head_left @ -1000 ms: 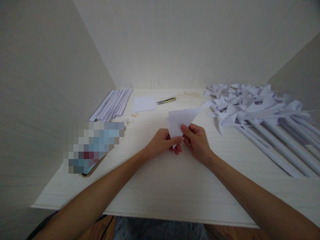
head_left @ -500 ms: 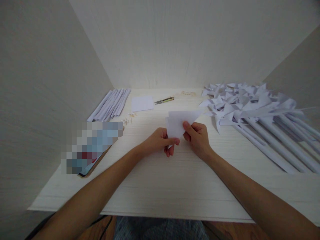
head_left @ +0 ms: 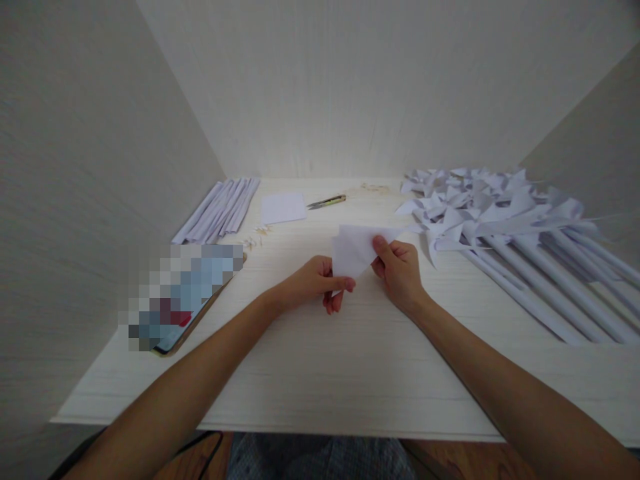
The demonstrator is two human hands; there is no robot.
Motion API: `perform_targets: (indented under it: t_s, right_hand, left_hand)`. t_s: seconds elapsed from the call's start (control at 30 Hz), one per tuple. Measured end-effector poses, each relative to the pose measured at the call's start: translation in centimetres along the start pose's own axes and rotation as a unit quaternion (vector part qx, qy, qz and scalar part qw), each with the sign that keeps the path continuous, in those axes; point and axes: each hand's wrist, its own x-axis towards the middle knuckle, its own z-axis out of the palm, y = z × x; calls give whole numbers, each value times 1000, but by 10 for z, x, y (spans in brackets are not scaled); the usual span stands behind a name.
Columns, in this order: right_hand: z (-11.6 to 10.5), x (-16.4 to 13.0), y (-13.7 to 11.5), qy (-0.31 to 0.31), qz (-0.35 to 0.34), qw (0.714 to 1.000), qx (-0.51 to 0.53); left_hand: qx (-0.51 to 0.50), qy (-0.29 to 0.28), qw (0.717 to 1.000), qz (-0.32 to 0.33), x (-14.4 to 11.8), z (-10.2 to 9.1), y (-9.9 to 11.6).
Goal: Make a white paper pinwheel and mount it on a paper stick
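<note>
Left hand pinches the near-left corner of the folded paper and right hand its far-right part, so the paper spans between them over the table, long axis slanting away rightward, neither hand nearer.

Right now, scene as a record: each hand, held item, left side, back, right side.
left hand: grips paper near its lower left corner, thumb in front
right hand: pinches paper toward its right, thumb in front
held: one white paper item, above table; layer count unclear
left side: phone, screen pixelated; strips beyond it
back: white square, snips right of it
right side: heaped pinwheels, white sticks
</note>
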Motion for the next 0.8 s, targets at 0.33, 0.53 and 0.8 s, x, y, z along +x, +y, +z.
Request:
perform_targets:
  t_s: [0.33, 0.53, 0.8]
  right_hand:
    - [0, 2, -3, 37, 10, 999, 8]
    - [0, 2, -5, 37, 11, 999, 25]
    - [1, 4, -8, 70, 5, 997, 38]
  left_hand:
    - [0, -8, 1000, 6, 1, -2, -2]
    - [12, -16, 1000, -3, 1, -2, -1]
    - [14, -15, 1000, -4, 1, -1, 1]
